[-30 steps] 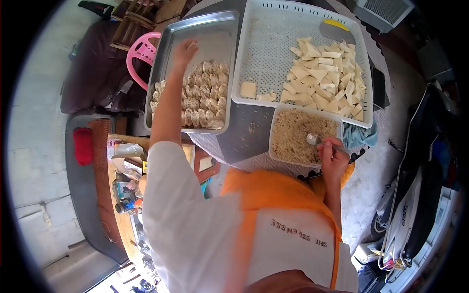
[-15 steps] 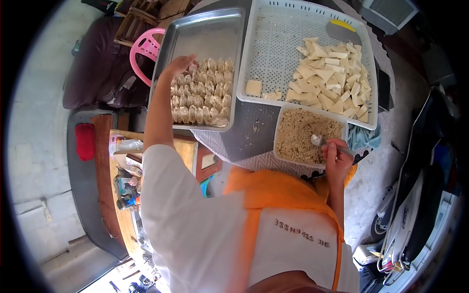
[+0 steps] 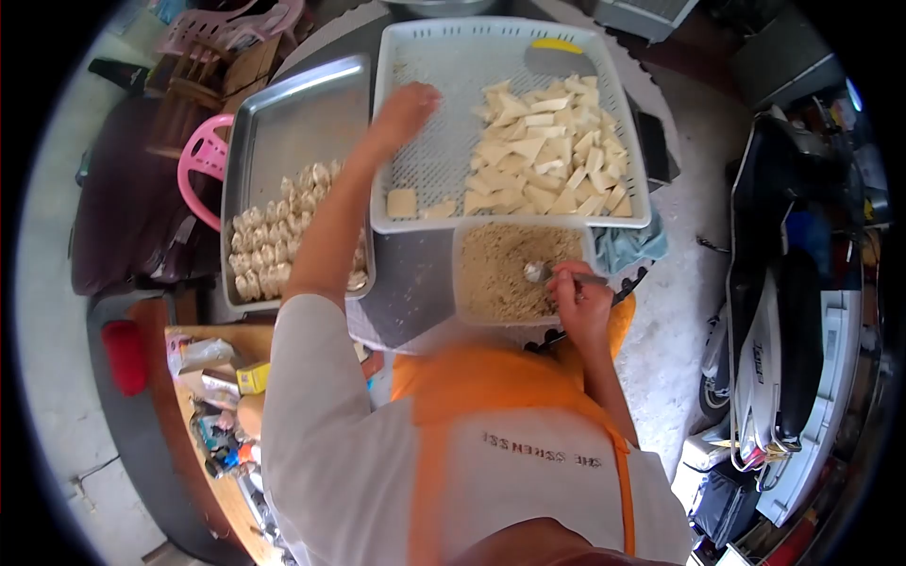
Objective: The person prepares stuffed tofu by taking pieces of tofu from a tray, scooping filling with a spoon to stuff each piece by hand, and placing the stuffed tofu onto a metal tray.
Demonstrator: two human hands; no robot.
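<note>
While the right hand (image 3: pixel 580 294) grips a spoon (image 3: pixel 536 273) in the crumbly mixture (image 3: pixel 495 269) by the near edge of the counter (image 3: pixel 406 274), the left hand (image 3: pixel 406 111) hovers over the white tray's (image 3: pixel 453 71) left side, fingers curled close together; whether they pinch anything, I cannot tell. The step in hand looks like a turn between the shaped pieces (image 3: pixel 269 236), in rows in the metal tray (image 3: pixel 302 118) at the counter's left edge, and the pale flat pieces (image 3: pixel 547 156) heaped toward the white tray's right side. A next move would call for a light pinch, parting one flat piece untorn. The left forearm hides some shaped pieces, the spoon's tip is hard to make out, and a round vessel (image 3: pixel 444 8) at the counter's far edge is cut off.
</note>
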